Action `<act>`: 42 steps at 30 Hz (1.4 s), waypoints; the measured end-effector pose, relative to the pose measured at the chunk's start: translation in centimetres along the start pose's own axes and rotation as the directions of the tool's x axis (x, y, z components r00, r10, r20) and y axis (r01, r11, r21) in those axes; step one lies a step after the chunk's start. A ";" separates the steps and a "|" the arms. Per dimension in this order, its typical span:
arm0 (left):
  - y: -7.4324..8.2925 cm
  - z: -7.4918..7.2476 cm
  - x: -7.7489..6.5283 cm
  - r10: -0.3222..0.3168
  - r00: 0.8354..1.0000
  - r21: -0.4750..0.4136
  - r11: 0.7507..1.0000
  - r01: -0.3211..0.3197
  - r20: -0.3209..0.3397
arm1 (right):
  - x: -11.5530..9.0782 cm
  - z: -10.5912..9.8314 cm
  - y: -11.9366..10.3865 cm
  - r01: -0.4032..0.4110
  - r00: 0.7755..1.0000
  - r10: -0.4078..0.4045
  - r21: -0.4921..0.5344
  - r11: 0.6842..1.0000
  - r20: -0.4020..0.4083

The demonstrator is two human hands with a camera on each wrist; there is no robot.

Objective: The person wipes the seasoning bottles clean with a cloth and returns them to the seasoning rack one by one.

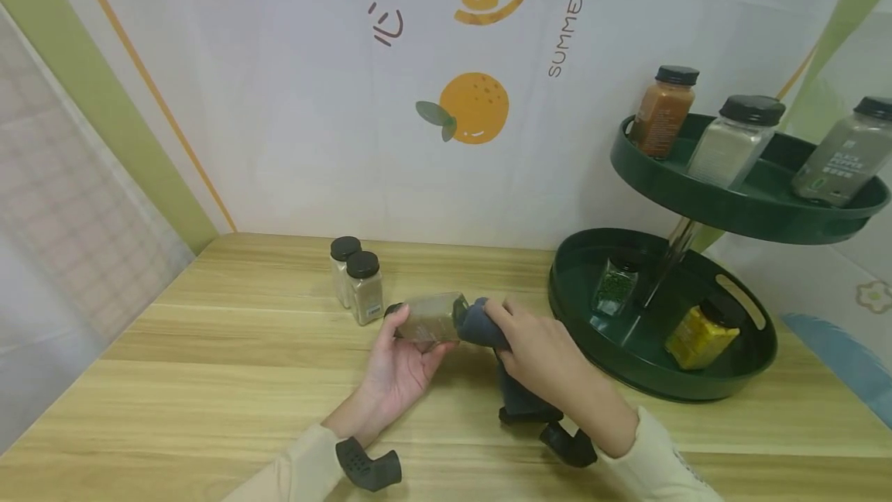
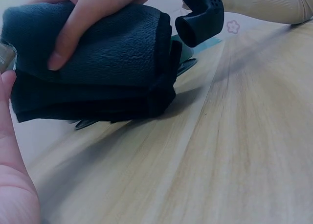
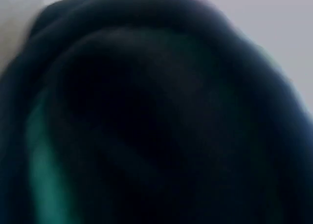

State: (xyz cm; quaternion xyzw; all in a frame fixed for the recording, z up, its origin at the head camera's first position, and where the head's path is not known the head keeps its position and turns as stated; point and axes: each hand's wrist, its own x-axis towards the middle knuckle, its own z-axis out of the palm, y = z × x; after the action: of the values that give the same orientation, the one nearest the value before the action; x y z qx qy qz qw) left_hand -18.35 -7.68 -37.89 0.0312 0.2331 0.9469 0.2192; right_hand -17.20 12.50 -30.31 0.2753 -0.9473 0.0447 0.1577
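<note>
My left hand (image 1: 399,379) grips a clear spice jar (image 1: 430,320) with a dark cap, tilted on its side above the table, thumb near the cap and fingers beneath. A folded dark blue cloth (image 1: 482,325) is in my right hand (image 1: 543,347), pressed to the jar's base end. In the left wrist view, the cloth (image 2: 107,48) hangs in thick folds under the right hand's thumb, and only a sliver of the jar (image 2: 6,57) shows. Blurred dark cloth (image 3: 161,111) fills most of the right wrist view.
Two black-capped spice jars (image 1: 365,293) stand left of the hands. On the right is a two-tier green rack; its upper tray (image 1: 732,204) carries three jars, its lower tray (image 1: 592,355) a green-filled jar (image 1: 616,289) and a yellow one (image 1: 700,338). A printed curtain (image 1: 300,138) hangs behind.
</note>
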 end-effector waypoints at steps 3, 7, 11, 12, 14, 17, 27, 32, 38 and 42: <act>0.0 0.0 0.0 0.003 1.000 -0.005 1.000 -0.003 0.020 | -0.1 -0.4 0.4 -0.004 1.000 0.005 -0.067 0.998 0.014; -0.1 -0.1 0.0 0.013 0.999 0.000 1.000 -0.013 0.037 | -0.2 -1.1 1.1 -0.029 1.000 0.028 -0.107 0.994 -0.004; -0.1 0.0 0.0 0.014 0.999 0.016 1.000 -0.015 0.038 | -0.1 -2.2 1.5 -0.068 0.991 0.074 0.060 0.996 -0.109; -0.1 0.0 0.0 0.013 0.999 0.020 1.000 -0.013 0.035 | -0.1 -2.4 1.5 -0.057 0.987 0.078 0.144 0.988 -0.142; -0.1 0.0 0.1 0.010 0.999 0.028 1.000 -0.011 0.030 | -0.1 -2.8 1.4 0.016 0.976 0.056 0.326 0.945 -0.210; -0.1 0.0 0.1 0.010 1.000 0.042 0.999 -0.010 0.013 | -0.1 -2.9 0.8 0.151 0.968 -0.022 0.507 0.849 -0.250; -0.1 0.1 0.0 0.013 1.000 0.035 0.999 -0.012 -0.026 | 0.3 -0.8 0.3 0.143 0.983 -0.061 0.508 0.849 -0.175; 0.0 0.1 0.0 0.009 1.000 0.049 0.999 -0.008 -0.013 | 0.5 -0.8 0.5 0.126 0.987 -0.061 0.477 0.870 -0.149; 0.0 0.0 0.0 0.028 1.000 0.046 0.999 -0.028 -0.003 | 0.2 -0.9 1.1 0.039 0.999 -0.037 0.367 0.929 -0.012; -0.1 -0.1 0.0 0.031 0.999 0.038 0.999 -0.032 0.022 | 0.0 -1.5 1.7 -0.047 0.996 0.020 0.324 0.945 0.088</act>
State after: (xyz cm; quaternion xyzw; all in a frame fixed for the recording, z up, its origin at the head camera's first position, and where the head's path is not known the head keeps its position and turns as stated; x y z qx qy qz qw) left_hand -18.34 -7.66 -38.04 0.0493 0.2485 0.9452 0.2060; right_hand -17.70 14.21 -28.90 0.2830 -0.9372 0.1915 0.0697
